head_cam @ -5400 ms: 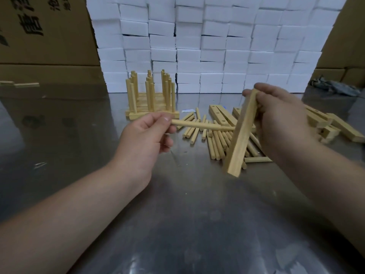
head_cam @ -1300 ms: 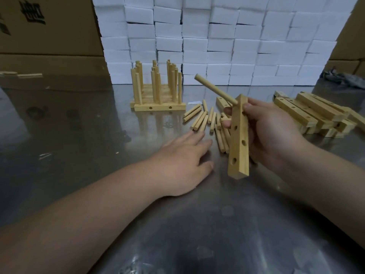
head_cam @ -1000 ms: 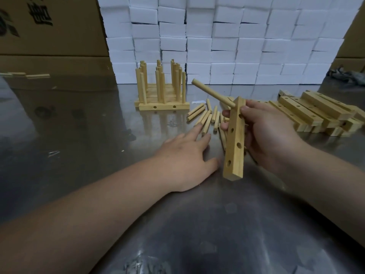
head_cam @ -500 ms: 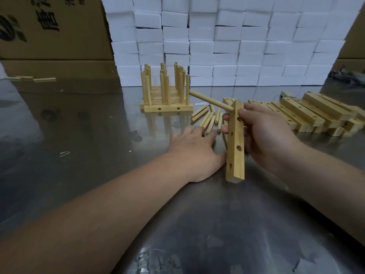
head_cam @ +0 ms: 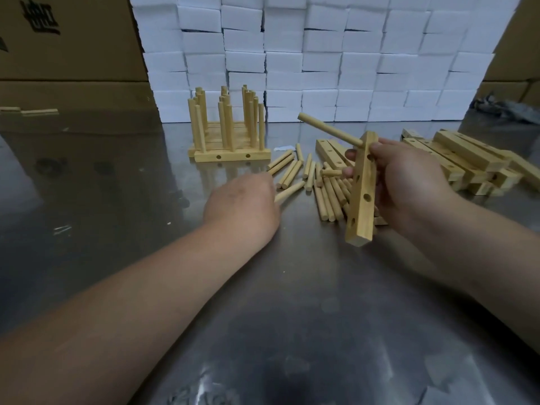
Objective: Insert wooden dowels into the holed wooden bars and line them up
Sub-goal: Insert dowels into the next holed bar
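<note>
my right hand (head_cam: 409, 182) grips bar (head_cam: 361, 197) upright, one dowel (head_cam: 327, 128) in top hole, lower holes empty. my left hand (head_cam: 242, 206) on loose dowel (head_cam: 289, 192) at 12, fingers hidden, grip unclear. finished rack (head_cam: 230, 141) at 11; spare bars (head_cam: 455, 159) at 2 untouched.

The left grip (head_cam: 242, 204) is blurred and its fingers are hidden behind its own back; a dowel (head_cam: 289, 192) comes out from under it, and I cannot tell if it is pinched. The stack of holed bars (head_cam: 467, 159) and a dark thing (head_cam: 505, 111) are cut off by the right edge.
</note>
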`<state>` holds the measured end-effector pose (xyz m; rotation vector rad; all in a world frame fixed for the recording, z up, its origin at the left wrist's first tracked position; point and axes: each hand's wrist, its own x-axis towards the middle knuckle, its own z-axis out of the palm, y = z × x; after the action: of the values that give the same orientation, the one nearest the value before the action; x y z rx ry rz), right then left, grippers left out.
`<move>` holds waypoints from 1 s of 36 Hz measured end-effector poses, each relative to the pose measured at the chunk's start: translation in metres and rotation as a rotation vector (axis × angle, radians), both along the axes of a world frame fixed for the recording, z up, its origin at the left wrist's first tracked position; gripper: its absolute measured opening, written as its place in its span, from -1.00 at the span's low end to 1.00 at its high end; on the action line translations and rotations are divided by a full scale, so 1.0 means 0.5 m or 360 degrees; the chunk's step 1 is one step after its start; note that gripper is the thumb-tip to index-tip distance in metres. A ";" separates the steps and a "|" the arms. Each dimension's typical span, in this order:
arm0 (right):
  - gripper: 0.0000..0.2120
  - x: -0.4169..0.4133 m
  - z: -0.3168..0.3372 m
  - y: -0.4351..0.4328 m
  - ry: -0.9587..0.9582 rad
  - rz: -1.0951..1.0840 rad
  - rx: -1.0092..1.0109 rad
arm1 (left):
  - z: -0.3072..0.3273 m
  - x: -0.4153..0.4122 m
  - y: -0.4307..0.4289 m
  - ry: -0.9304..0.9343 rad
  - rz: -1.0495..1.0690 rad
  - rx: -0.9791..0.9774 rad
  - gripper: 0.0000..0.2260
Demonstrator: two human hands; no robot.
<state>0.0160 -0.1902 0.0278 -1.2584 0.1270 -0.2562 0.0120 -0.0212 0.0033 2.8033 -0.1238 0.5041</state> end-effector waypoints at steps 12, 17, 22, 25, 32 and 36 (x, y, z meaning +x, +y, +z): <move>-0.78 0.001 0.009 -0.014 0.0067 -0.0129 -0.0052 | 0.021 -0.055 0.011 -0.0409 -0.0588 -0.0740 -0.81; -0.76 -0.007 0.010 -0.007 0.0081 -0.0063 -0.0061 | 0.016 -0.060 0.009 -0.0365 -0.0687 -0.0714 -0.81; -0.74 -0.012 0.007 -0.004 0.0049 0.0025 -0.0099 | 0.012 -0.057 0.012 -0.0382 -0.0667 -0.0768 -0.81; -0.74 -0.014 0.007 -0.003 0.0046 0.0047 -0.0097 | 0.010 -0.055 0.012 -0.0335 -0.0685 -0.0833 -0.81; -0.73 -0.017 0.005 -0.003 0.0063 0.0077 -0.0095 | 0.012 -0.060 0.012 -0.0333 -0.0753 -0.0821 -0.81; -0.71 -0.020 0.006 -0.002 0.0072 0.0082 -0.0106 | 0.011 -0.058 0.011 -0.0295 -0.0728 -0.0829 -0.81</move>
<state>0.0060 -0.1910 0.0307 -1.3323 0.1257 -0.1889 -0.0171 -0.0155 0.0085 2.1283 -0.5680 0.5781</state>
